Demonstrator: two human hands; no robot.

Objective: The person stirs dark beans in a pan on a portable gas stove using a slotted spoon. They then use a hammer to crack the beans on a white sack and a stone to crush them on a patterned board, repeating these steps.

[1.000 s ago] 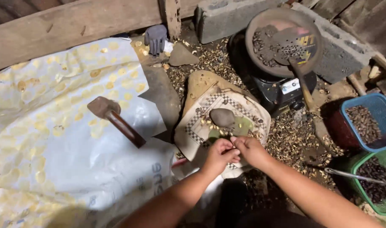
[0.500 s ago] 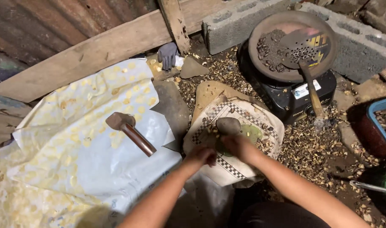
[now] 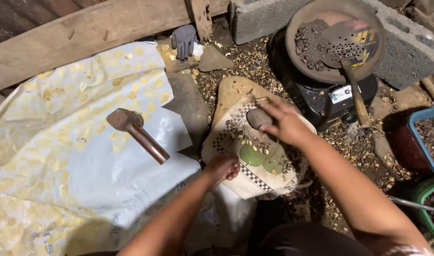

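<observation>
Right hand (image 3: 284, 123) grips a grey stone (image 3: 257, 117) over the checkered sack (image 3: 255, 175).

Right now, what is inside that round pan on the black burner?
The pan holds dark roasted seeds and a perforated metal skimmer, its wooden handle sticking out over the rim. The skimmer covers part of the pan's bottom, so whatever lies beneath it cannot be seen.

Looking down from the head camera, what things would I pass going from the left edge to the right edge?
Yellow-spotted plastic sheet → hammer → left hand → grey stone under the right hand → round pan of dark seeds → blue basket.
</observation>
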